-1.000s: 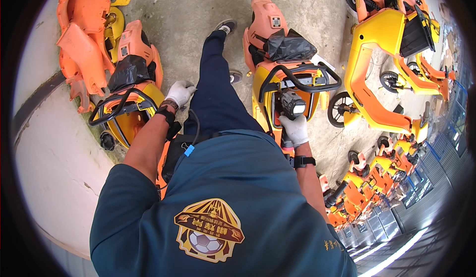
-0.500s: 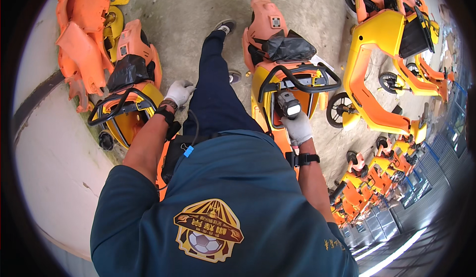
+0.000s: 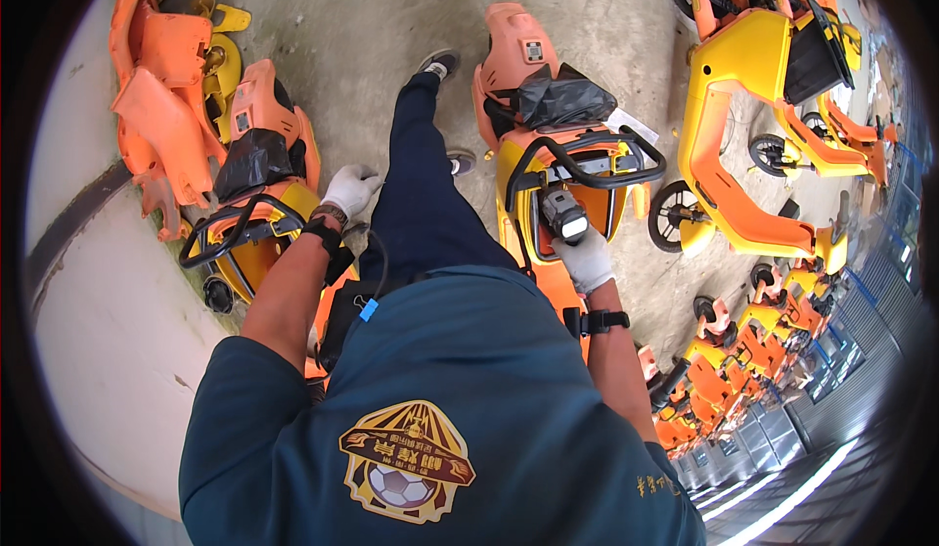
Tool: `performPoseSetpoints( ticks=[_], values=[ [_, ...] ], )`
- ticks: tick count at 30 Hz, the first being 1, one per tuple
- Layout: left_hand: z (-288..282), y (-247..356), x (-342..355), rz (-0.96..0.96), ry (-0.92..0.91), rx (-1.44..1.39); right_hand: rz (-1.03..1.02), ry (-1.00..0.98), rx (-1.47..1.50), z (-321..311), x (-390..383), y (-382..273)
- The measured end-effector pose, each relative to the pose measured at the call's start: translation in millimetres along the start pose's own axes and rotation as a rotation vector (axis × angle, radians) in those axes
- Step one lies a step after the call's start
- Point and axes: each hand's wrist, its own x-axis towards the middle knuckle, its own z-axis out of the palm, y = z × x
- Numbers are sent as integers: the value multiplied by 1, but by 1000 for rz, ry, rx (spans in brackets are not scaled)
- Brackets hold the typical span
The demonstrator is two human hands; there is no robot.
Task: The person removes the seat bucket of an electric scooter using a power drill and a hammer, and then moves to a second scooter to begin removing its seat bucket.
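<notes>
In its white work glove, my right hand (image 3: 584, 261) is closed around a grey cordless power tool (image 3: 562, 216). A bright, pale end of the tool faces up, and its working end is hidden. The tool sits over the yellow opening of an orange-and-yellow scooter (image 3: 518, 170), inside its black tubular rack (image 3: 587, 155). My left hand (image 3: 352, 191), also gloved, hangs beside my thigh with fingers loosely bent and nothing visible in them. It is nearest to a second scooter (image 3: 293, 194) on the left, with a black tubular rack (image 3: 227, 228).
Black plastic covers the seat (image 3: 562, 96) of the scooter before me. Orange body panels (image 3: 161, 106) are piled at the far left by a pale wall (image 3: 108, 302). A yellow-and-orange scooter (image 3: 719, 126) with black wheels stands on the right. Several more scooters (image 3: 748, 350) line up behind it.
The view has shifted slightly. The tool in my right hand has tilted a little, still over the scooter's opening. My left hand stays beside my thigh.
</notes>
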Motion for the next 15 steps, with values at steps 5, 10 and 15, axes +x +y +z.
performPoseSetpoints(
  ticks=[5, 10, 15],
  values=[
    [-6, -2, 1, -6, -25, 82, -73, 107, -61, 1, -10, -11],
    [-9, -11, 1, -66, -56, 48, -32, 166, -117, 6, -15, -14],
    [-24, -6, 0, -73, -100, 99, -134, 305, -176, 8, -11, -11]
  ],
)
